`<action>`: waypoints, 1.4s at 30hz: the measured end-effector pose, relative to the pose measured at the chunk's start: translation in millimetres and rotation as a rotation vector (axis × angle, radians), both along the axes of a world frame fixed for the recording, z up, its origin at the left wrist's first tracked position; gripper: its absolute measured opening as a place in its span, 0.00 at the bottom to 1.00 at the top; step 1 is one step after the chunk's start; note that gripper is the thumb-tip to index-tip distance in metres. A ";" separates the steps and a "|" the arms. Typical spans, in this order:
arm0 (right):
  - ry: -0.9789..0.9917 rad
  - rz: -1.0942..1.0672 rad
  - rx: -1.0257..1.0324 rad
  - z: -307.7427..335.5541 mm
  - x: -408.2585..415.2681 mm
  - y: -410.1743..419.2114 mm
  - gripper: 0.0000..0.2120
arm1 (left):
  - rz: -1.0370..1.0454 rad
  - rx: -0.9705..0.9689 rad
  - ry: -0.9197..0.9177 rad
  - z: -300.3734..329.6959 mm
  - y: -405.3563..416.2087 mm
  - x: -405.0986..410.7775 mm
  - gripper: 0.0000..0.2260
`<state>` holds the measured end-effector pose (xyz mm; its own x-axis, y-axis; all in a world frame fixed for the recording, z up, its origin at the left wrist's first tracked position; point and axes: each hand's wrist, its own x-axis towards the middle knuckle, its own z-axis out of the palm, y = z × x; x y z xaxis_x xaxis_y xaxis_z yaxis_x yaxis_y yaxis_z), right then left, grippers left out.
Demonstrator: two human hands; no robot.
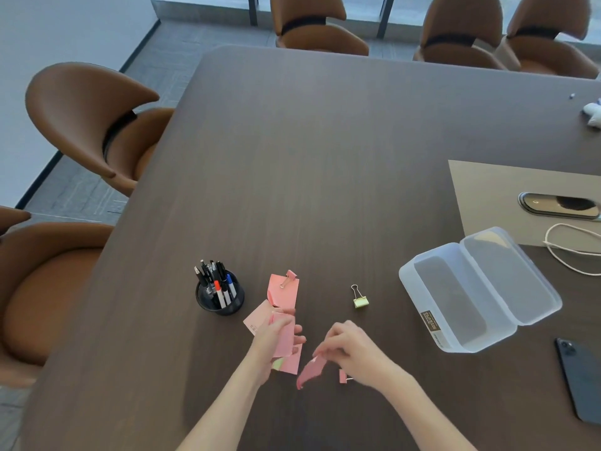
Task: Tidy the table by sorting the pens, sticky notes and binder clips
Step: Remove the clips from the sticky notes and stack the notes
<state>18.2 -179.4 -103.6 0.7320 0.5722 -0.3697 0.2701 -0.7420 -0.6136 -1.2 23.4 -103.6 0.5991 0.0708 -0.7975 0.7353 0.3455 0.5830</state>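
Two hands busy with pink notes over my desk (pixel 325 157).
My left hand (pixel 276 336) grips a note stack (pixel 286 341); right hand (pixel 351 349) pinches one curled note (pixel 310 371). Pens (pixel 214 281) stand in the cup (pixel 220 296); yellow clip (pixel 360 299) lies apart.

Soft, even daylight comes from the far windows, leaving a pale sheen on the far part of the table (pixel 325 141). Shadows are faint. Wide-angle distortion bends the edges, and both hands are slightly motion-blurred.
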 end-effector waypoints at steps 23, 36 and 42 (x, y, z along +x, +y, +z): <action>-0.109 -0.376 -0.183 -46.7 57.2 105.4 0.17 | 0.179 -0.359 0.087 8.2 44.5 -21.0 0.20; 0.010 -0.573 -0.312 -71.7 80.0 118.9 0.23 | 0.218 -0.302 0.090 6.2 63.2 -16.0 0.17; 0.292 -0.820 -0.083 -69.3 89.1 114.9 0.10 | 0.204 -0.293 0.079 4.3 56.4 -13.2 0.17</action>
